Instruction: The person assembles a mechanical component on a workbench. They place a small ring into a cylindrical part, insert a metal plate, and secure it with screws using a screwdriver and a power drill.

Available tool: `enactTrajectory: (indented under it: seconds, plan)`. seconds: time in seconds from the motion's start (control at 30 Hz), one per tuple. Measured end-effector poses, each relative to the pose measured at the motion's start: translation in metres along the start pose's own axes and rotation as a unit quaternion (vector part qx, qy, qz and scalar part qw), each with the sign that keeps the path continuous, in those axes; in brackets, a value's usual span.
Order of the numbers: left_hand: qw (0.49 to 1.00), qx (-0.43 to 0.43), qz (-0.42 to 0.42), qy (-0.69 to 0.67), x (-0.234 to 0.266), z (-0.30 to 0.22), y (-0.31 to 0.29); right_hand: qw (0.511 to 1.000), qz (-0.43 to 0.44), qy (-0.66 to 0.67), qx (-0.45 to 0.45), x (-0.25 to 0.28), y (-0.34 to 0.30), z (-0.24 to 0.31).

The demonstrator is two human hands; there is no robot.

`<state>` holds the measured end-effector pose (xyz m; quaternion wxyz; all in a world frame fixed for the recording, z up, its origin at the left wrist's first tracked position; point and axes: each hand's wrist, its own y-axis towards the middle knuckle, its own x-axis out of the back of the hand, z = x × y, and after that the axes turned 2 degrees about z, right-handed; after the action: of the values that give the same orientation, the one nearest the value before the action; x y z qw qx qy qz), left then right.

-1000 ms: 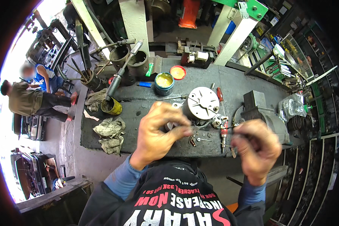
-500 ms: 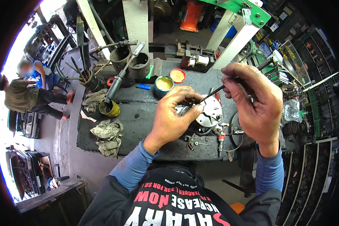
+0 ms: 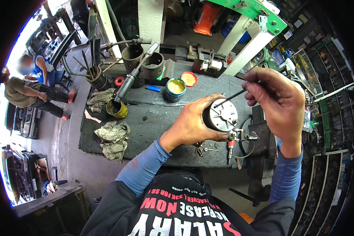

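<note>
My left hand [image 3: 190, 124] is wrapped round the side of a round metal housing [image 3: 224, 115] with a pale, ribbed end face, its thumb along the near edge. Between the fingertips of my right hand [image 3: 277, 104] is a thin dark rod [image 3: 232, 96], held at a slant. The rod's lower end meets the far left part of the end face; I cannot tell whether it sits in a hole. Below the housing lie several small bolts and nuts [image 3: 206, 148]. A red-bodied fitting [image 3: 230, 148] with a thin hose is close to its near side.
Behind my left hand stand an open grease tub [image 3: 175, 89] and its red lid [image 3: 189, 79]. A long-handled tool [image 3: 130, 81] leans in a yellow can [image 3: 118, 110] near rags [image 3: 113, 138]. A bench vise [image 3: 261, 137] is at right. Two people [image 3: 25, 92] are far left.
My left hand has let go of the rod's lower end and now grasps the housing. The rod, in my right hand, has come down onto the end face.
</note>
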<state>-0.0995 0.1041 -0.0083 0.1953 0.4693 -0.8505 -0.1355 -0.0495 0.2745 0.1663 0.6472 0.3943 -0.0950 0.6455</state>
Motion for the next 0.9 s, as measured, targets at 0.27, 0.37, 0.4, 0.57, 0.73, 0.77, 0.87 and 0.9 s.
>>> enactTrajectory:
  seconds: [0.27,0.37,0.4,0.57,0.73,0.77,0.87,0.9]
  plan:
    - [1.000,0.002,-0.020,-0.009,0.000,-0.003,-0.001,0.983,0.032,-0.120,0.135,-0.004,-0.001,0.005]
    - [0.998,0.050,0.023,-0.031,0.006,-0.010,0.001,0.991,0.047,-0.104,0.068,-0.009,0.001,-0.014]
    - [0.998,0.054,0.028,-0.031,0.006,-0.013,0.002,0.992,0.054,-0.099,0.050,-0.010,0.000,-0.018]
    - [0.999,0.035,-0.003,0.008,-0.001,-0.010,-0.001,0.969,0.111,-0.186,0.117,-0.017,0.003,-0.012]
    - [1.000,0.013,-0.017,0.022,-0.002,-0.009,-0.002,0.961,0.152,-0.210,0.097,-0.006,0.004,-0.009]
    - [0.999,-0.005,-0.025,0.029,-0.001,-0.007,-0.002,0.962,0.153,-0.208,0.092,-0.002,0.007,-0.004]
    - [0.999,-0.013,-0.022,0.028,0.001,-0.006,-0.001,0.968,0.141,-0.183,0.097,0.001,0.013,-0.004]
    - [0.999,0.005,-0.021,0.024,0.001,-0.008,-0.002,0.962,0.154,-0.197,0.110,0.001,0.015,-0.006]
